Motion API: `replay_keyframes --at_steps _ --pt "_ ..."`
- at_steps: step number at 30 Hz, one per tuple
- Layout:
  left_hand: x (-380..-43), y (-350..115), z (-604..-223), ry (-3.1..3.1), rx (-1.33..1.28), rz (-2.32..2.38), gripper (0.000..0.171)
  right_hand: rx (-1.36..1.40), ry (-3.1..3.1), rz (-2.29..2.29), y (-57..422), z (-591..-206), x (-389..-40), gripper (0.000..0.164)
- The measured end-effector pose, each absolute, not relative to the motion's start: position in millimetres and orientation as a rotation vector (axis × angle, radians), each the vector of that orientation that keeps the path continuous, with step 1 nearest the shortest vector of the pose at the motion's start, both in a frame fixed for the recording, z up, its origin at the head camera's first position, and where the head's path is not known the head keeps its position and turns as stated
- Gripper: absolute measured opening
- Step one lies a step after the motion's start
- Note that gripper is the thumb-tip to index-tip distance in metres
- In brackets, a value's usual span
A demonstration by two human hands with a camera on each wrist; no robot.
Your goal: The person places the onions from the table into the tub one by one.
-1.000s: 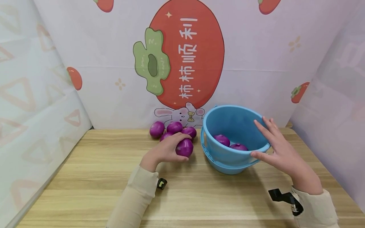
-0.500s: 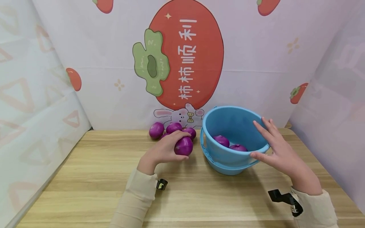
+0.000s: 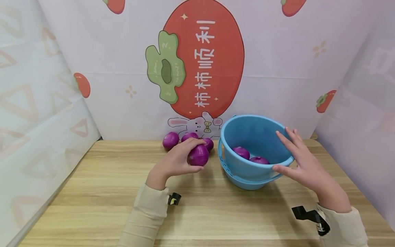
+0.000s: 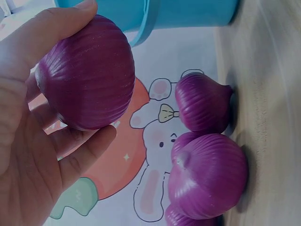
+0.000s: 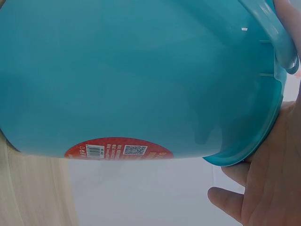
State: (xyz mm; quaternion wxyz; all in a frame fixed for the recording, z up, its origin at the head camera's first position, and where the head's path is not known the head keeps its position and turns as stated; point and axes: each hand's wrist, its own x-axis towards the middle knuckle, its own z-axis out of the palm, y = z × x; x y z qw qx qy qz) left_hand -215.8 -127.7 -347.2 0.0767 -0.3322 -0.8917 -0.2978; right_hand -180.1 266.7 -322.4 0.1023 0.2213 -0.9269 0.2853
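My left hand (image 3: 174, 161) grips a purple onion (image 3: 198, 155), thumb on the near side and fingers on the far side; the left wrist view shows the onion (image 4: 89, 75) lifted off the table. Behind it, several more purple onions (image 3: 170, 140) lie grouped by the back wall. To the right stands a blue bucket (image 3: 247, 173) with two onions (image 3: 259, 160) visible inside. Against the bucket's right rim rests my right hand (image 3: 308, 169), its fingers spread and mostly straight. In the right wrist view the bucket's side (image 5: 131, 84) hides part of that hand.
A wooden table (image 3: 102, 202) holds everything. A printed cloth (image 3: 123, 51) closes off the back, and pale cloth walls (image 3: 27, 120) stand at both sides. The bucket's handle (image 3: 223, 161) hangs down on its left and front.
My left hand has raised its onion slightly up and away from the group. The right hand stays at the bucket's rim, and the bucket has not moved.
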Motion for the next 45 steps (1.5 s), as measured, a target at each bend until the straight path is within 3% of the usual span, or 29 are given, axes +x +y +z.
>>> replay_keyframes --at_steps 45 --pt "-192 -134 -314 -2.479 -1.035 -0.902 0.071 0.649 -2.739 0.822 268 -322 -180 0.099"
